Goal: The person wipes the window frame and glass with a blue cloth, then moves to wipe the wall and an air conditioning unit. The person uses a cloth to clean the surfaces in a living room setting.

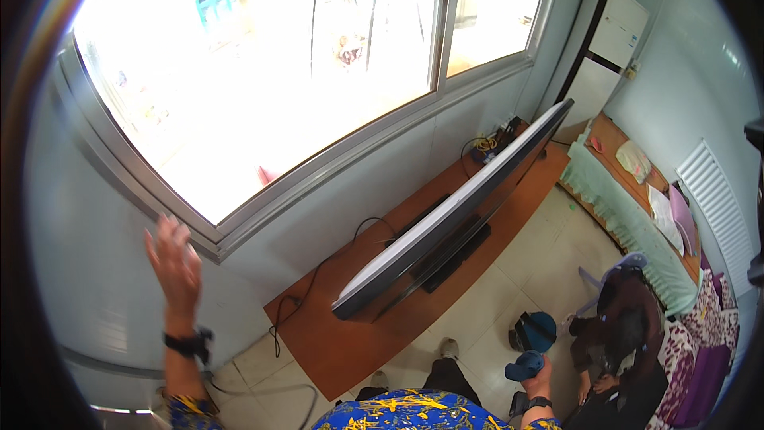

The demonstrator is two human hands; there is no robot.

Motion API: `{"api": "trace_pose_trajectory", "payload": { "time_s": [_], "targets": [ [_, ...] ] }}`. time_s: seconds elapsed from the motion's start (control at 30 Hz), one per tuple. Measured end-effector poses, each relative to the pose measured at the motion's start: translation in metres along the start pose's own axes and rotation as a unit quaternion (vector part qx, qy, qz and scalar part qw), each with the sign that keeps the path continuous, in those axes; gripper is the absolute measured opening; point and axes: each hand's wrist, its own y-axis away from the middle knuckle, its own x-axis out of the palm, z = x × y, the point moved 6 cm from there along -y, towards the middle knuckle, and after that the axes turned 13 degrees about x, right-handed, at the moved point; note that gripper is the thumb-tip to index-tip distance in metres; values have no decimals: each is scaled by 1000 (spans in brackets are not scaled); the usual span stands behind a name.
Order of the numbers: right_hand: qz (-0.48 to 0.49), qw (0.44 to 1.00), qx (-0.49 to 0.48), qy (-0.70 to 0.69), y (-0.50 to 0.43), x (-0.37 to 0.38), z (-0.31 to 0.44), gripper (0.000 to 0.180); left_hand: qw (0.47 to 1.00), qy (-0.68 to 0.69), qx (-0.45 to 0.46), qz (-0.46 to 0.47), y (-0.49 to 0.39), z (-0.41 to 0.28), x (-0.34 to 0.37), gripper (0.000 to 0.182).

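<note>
My left hand [175,257] is raised near the lower left corner of the aluminium window frame [219,245]. Its fingers are spread, nothing is in them, and a black band circles the wrist. Whether the hand touches the wall or frame cannot be told. My right hand [540,377], low at the right, grips a small dark blue object [524,366] whose exact kind is unclear. Just beyond it on the tiled floor stands a round container with a blue top [534,332]. Before me a wide flat-screen television [453,209] stands on a long brown wooden cabinet [352,346].
Black cables [307,292] trail over the cabinet's left end. A person [627,334] sits bent forward at the right, beside a purple plastic chair [632,260]. Behind are a wooden bench with a green cover [621,215], a white radiator [713,191] and a tall white refrigerator [618,24].
</note>
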Motion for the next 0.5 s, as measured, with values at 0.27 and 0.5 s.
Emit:
{"api": "trace_pose_trajectory", "payload": {
  "time_s": [0.27, 0.5],
  "targets": [
    [117, 992, -6, 39, -53, 89, 138, 57, 508, 346, -319, 721, 246, -308, 55, 54],
    [237, 966, -73, 79, -8, 238, 271, 52, 680, 500, -187, 503, 82, -458, 70, 38]
  ]
}}
